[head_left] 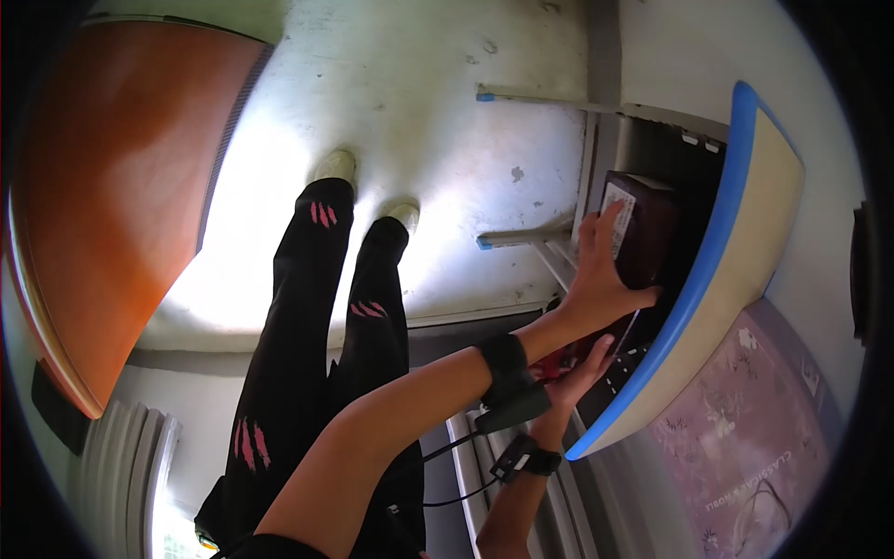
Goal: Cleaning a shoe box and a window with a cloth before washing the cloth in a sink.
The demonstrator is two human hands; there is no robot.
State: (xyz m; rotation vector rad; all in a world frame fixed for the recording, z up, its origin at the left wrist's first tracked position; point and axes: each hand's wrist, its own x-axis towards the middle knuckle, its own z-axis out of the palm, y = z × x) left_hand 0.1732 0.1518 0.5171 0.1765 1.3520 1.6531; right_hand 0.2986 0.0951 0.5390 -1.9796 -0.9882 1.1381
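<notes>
My left hand [601, 279] reaches across to the right and lies spread over a dark maroon box [652, 219] with a white label. Its fingers rest on the label and its thumb points right, over the box's near end. Closer to me, my right hand [577, 375] has its fingers stretched up beside a red, shiny surface [556, 361], mostly hidden by my left arm. The box sits in the dark space [694, 182] under a small cream tabletop [745, 214] with a blue edge. Black straps with small devices are around both my wrists, with cables.
Pale table legs [535, 100] with blue end caps stand on the floor [438, 112]. A pink flowered panel [736, 429] is at the lower right. An orange, curved piece of furniture [140, 158] fills the left side. White ribs [121, 466] run along the lower left.
</notes>
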